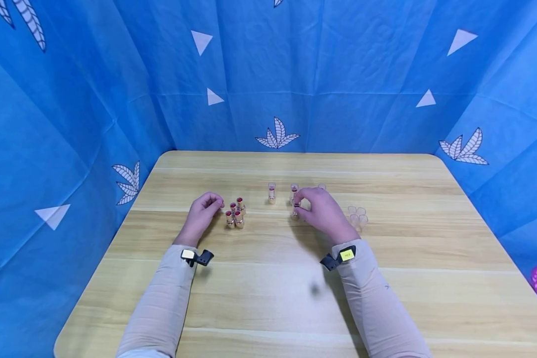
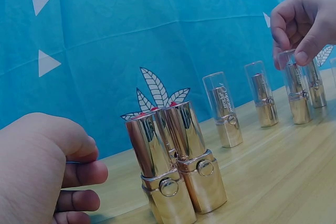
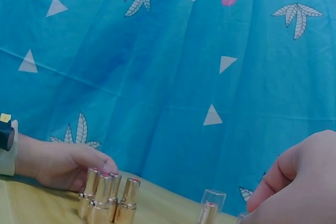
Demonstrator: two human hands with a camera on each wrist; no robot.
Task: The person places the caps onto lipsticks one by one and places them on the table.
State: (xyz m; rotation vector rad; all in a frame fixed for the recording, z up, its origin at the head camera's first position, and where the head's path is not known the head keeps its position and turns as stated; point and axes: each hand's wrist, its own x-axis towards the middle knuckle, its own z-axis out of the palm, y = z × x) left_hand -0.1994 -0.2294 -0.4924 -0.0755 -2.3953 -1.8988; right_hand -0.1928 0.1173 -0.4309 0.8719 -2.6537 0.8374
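My left hand (image 1: pixel 203 209) rests on the table, fingers loosely bent and holding nothing, just left of a cluster of uncapped gold lipsticks (image 2: pixel 191 156) standing upright with red tips. With thumb and fingers, my right hand (image 1: pixel 323 211) pinches the top of a clear cap on a gold lipstick (image 2: pixel 297 95) that stands on the table. Close by stand other lipsticks under clear caps, among them one capped lipstick (image 1: pixel 272 194) to the left and another lipstick (image 1: pixel 294 192) just behind. In the right wrist view the pinched lipstick is mostly hidden by the hand.
Several loose clear caps (image 1: pixel 357 217) stand right of my right hand, partly beside the wrist. Another clear rim (image 1: pixel 322 186) shows behind that hand. A blue patterned curtain (image 1: pixel 268 74) hangs round the back and sides of the wooden table (image 1: pixel 268 298).
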